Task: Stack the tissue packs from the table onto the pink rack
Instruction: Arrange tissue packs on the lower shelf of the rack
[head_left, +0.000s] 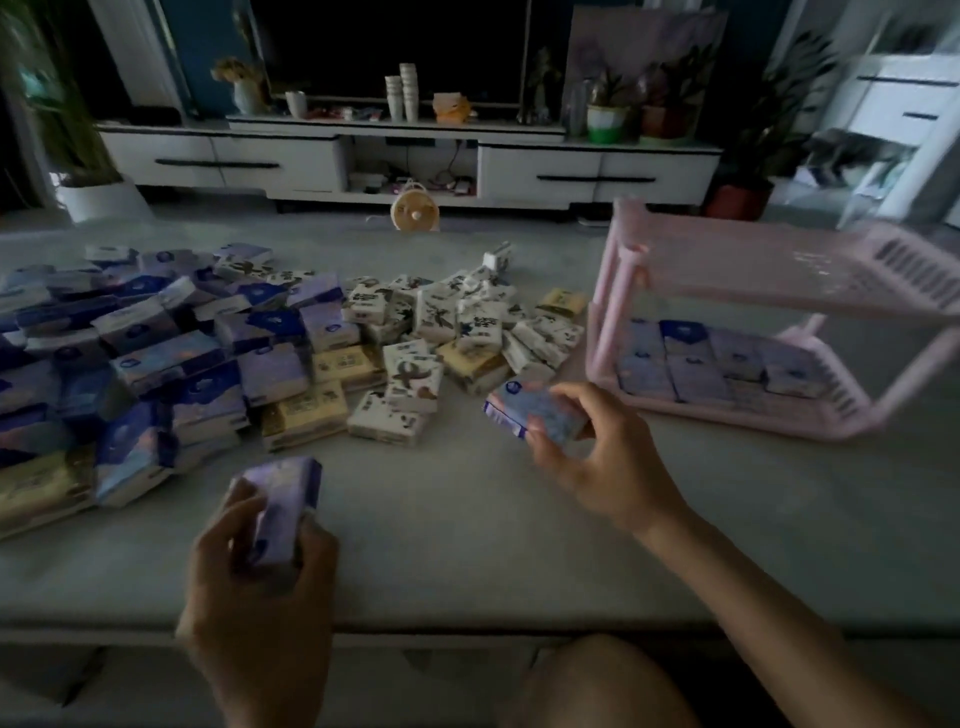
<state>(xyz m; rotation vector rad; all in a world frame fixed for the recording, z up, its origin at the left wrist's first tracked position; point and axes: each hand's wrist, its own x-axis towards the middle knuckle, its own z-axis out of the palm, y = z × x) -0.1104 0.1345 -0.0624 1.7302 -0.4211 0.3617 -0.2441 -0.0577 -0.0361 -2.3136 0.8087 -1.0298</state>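
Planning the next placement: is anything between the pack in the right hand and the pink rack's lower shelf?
Nothing visible: only bare table lies between the pack in the right hand and the pink rack. Its lower shelf already holds a layer of purple packs.

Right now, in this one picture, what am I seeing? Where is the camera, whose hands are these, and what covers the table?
No machine here: a person works with bare hands, and the one camera sits on their head, looking forward and down. The left hand grips a purple tissue pack; the right hand holds a second pack nearer the pink rack. A heap of packs, purple, white and yellow, lies on the table. The rack's lower shelf already carries purple packs.
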